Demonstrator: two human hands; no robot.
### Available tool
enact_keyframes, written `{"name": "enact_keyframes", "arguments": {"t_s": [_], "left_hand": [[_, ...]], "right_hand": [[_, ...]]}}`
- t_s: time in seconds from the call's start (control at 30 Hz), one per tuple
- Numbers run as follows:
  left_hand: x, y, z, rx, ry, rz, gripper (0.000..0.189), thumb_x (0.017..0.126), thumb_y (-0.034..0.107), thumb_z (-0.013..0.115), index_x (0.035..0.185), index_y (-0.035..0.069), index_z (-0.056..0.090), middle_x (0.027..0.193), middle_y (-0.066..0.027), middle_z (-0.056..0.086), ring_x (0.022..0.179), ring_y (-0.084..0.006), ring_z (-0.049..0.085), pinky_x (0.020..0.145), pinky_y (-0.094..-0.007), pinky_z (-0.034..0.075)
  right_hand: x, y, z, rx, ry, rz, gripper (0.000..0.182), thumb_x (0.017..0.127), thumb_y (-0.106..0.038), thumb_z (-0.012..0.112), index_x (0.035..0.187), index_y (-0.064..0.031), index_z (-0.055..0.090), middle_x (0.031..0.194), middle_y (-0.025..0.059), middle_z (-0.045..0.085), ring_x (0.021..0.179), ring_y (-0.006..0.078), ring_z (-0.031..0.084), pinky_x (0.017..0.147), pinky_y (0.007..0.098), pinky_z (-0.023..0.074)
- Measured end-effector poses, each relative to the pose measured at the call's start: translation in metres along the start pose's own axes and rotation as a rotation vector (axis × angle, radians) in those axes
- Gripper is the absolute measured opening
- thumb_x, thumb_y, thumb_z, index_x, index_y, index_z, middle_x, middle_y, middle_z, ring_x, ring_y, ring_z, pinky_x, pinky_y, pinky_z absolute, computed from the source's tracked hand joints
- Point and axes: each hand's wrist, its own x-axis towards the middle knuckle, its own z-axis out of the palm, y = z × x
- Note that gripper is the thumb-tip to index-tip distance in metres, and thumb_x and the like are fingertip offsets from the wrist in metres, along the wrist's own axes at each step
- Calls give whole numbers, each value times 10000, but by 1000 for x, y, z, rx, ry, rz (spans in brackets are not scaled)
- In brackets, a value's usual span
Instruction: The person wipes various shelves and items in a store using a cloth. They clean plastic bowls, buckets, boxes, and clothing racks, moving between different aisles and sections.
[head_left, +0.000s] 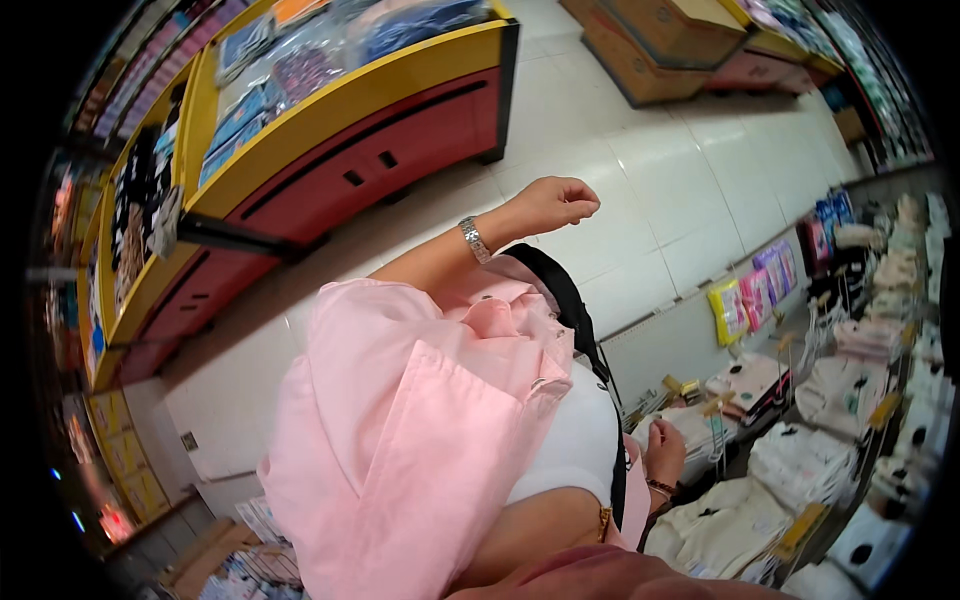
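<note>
My left hand (564, 204) is held out over the tiled floor, its fingers loosely curled with nothing visible in them. A metal-link watch (474, 238) is on that wrist, below a pink shirt sleeve (420, 420). Lower right, my right hand (664, 451) hangs beside the display of folded pale garments, nearest a white garment (697, 427). Bracelets (661, 487) circle its wrist. Its fingers are partly turned away, so I cannot tell whether it touches or holds anything. A black strap (551, 274) runs down the front of my body.
A yellow-and-red display counter (375, 142) with plastic-wrapped textiles stands at upper left. Cardboard boxes (652, 60) are stacked on the floor (637, 165) at the top. Along the right, garments hang on metal hooks, near yellow, pink and purple packs (754, 296).
</note>
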Motion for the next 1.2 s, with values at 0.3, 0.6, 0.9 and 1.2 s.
{"name": "enact_keyframes", "arguments": {"t_s": [0.3, 0.6, 0.9, 1.2], "left_hand": [[11, -19, -91, -89, 103, 22, 271, 868, 267, 598, 1019, 45, 627, 910, 0, 629, 801, -81, 571, 725, -245, 475], [-37, -37, -196, 300, 465, 51, 288, 846, 274, 597, 1019, 45, 625, 916, -96, 662, 820, -176, 621, 738, -290, 479], [-181, -118, -295, 318, 1011, -208, 397, 772, 327, 636, 1060, 54, 616, 951, -137, 648, 940, -271, 606, 809, -359, 479], [-360, -232, -513, 825, 1825, -781, 730, 728, 507, 666, 1351, 224, 411, 1422, -239, 185, 1257, -439, 272, 997, -526, 314]], "right_hand": [[83, -68, 17, -30, -110, -97, 213, 831, -199, 586, 945, -32, 655, 881, 167, 644, 835, 331, 613, 739, 389, 483], [187, -127, 71, 91, -288, -404, 218, 829, -247, 603, 966, -88, 662, 898, 155, 635, 806, 317, 619, 710, 407, 496], [250, -256, 89, -349, -281, -710, 170, 829, -201, 604, 948, -96, 662, 887, 176, 616, 810, 332, 616, 681, 418, 495], [245, -333, 140, -339, -341, -762, 177, 811, -233, 622, 934, -116, 671, 845, 165, 620, 742, 315, 620, 664, 409, 502]]}}
